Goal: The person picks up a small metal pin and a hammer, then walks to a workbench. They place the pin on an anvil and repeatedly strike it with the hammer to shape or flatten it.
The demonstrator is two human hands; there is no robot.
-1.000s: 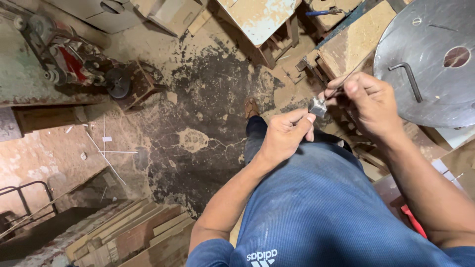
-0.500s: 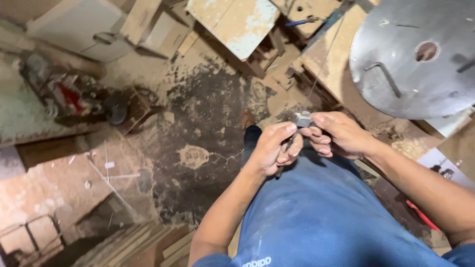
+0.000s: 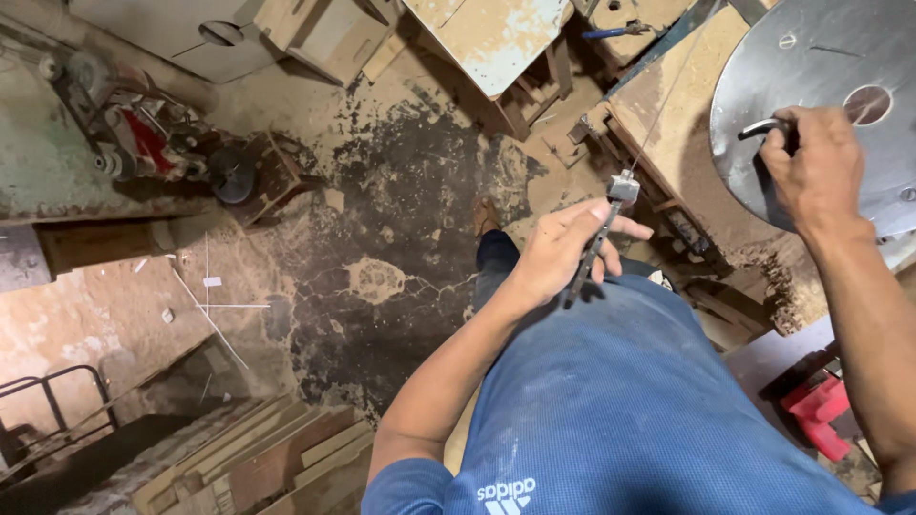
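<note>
My left hand (image 3: 558,250) holds a slim dark metal tool (image 3: 599,236) with a silver head in front of my blue shirt, its head pointing up. My right hand (image 3: 811,167) is stretched out to the right over a round grey metal disc (image 3: 830,57) that lies on a dusty wooden bench (image 3: 673,124). Its fingers are closed on a dark bent hex key (image 3: 760,126) resting on the disc. The disc has a round hole (image 3: 866,103) just right of the hand.
Dusty concrete floor lies below. A red and grey machine (image 3: 129,143) stands at the left, a pale board (image 3: 496,38) at the top, stacked wooden planks (image 3: 258,458) at the bottom left, a red object (image 3: 816,410) at the lower right.
My hands were together on the small tool in front of me. The right hand has left it and reached out to the hex key on the disc. The left keeps the tool.
</note>
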